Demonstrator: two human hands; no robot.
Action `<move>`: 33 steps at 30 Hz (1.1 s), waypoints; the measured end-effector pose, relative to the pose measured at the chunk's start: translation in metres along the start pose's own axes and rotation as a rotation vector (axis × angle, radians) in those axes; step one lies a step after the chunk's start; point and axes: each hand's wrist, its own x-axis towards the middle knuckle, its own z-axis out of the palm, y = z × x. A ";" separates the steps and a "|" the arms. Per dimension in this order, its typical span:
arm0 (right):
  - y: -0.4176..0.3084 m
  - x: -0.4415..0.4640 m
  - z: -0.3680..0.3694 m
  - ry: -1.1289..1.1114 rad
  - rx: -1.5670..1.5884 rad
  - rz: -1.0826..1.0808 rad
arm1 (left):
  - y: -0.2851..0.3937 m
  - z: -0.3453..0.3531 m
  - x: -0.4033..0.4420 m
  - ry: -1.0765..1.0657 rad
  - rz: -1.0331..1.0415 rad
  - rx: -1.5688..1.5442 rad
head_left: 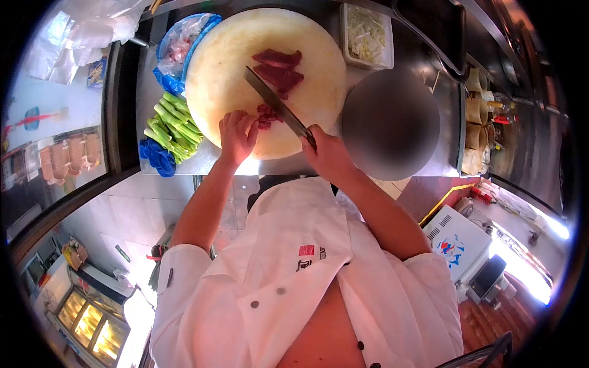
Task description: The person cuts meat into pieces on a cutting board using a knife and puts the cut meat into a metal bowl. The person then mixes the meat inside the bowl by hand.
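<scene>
White jacket (215, 319) foremost; green stalks (176, 127) (blue bag (168, 82) beyond) beside the board (224, 67).

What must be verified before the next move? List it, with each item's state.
1. Knife held by its handle in the right hand: ok.
2. Left hand apart from the knife: ok, though close.
3. Small red meat pieces on the round cutting board: ok.
4. Larger red meat slabs on the board too: ok.
5. Green vegetable stalks beside the board, not on it: ok.
6. Knife's sharpness: cannot tell.
</scene>
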 end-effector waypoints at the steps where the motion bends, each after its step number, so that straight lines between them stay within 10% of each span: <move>1: 0.002 -0.003 0.001 0.000 -0.001 0.002 | 0.001 0.000 0.001 -0.001 0.000 -0.002; 19: 0.007 -0.023 0.007 -0.103 0.026 0.078 | 0.019 -0.013 -0.022 -0.029 -0.276 -0.106; 33: -0.018 -0.015 0.029 -0.249 -0.191 -0.105 | 0.005 -0.015 -0.041 0.053 0.086 -0.044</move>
